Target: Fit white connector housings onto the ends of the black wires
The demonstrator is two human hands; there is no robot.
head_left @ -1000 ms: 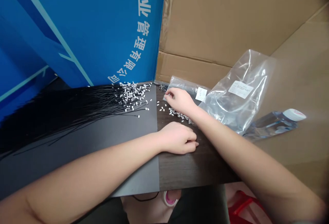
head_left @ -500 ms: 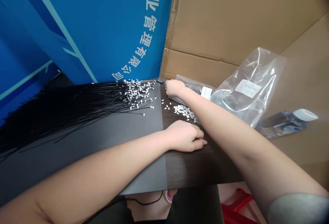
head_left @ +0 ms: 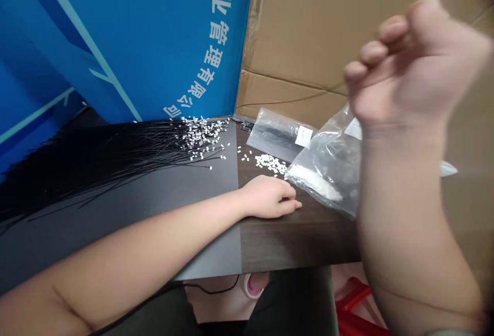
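My right hand [head_left: 409,68] is raised close to the camera with its fingers curled around a thin black wire [head_left: 293,98]. The wire stretches left and down toward a small clear bag of black wires [head_left: 278,135]. My left hand [head_left: 272,198] rests on the dark table [head_left: 285,243] in a loose fist; what it holds, if anything, is hidden. Just beyond it lies a little pile of white plastic pieces [head_left: 270,162]. A large fan of black wires with white ends [head_left: 116,156] is spread across the grey mat [head_left: 162,212] on the left.
A bigger clear plastic bag [head_left: 328,171] with white pieces inside lies right of my left hand. Behind the table stand a blue printed banner [head_left: 154,37] and a brown cardboard box [head_left: 316,27]. A bottle's white cap [head_left: 447,169] pokes out at right. A red stool [head_left: 355,300] is below.
My right hand left the small bag at the back of the table and rose up near the camera, drawing one thin black wire with it. My left hand stayed put.
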